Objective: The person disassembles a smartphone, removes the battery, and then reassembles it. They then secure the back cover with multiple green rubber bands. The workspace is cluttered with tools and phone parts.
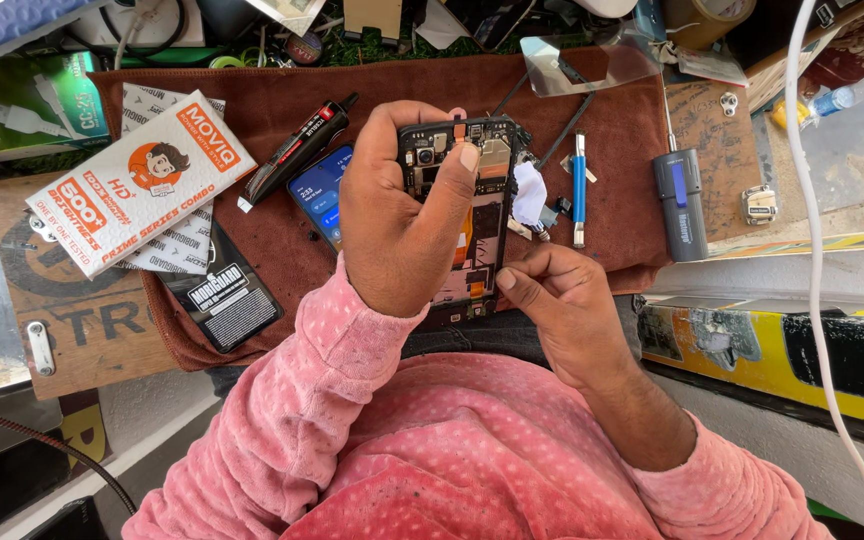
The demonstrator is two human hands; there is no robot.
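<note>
Head view, nearest first: I see two pink fleece sleeves (452,450) filling the lower part of the frame. Beyond them, my left hand (402,215) is clenched around an opened phone (477,215) with its back cover off, thumb pressed across the upper part near the camera module, circuit boards exposed. The phone is held upright above the lap, over the near edge of a brown cloth (632,170). My right hand (552,300) touches the phone's lower right edge with fingertips pinched together; I cannot tell whether they grasp anything small.

On the cloth, just behind the phone, lies a second phone (320,190) with a lit blue screen, partly hidden by the left hand. A black glue tube (297,150) lies beside it. To the right lie a blue tool (579,185) and a grey electric screwdriver (679,205). To the left, a white and orange packet (137,180) rests on other flat packets. A white cable (812,250) hangs down the right side.
</note>
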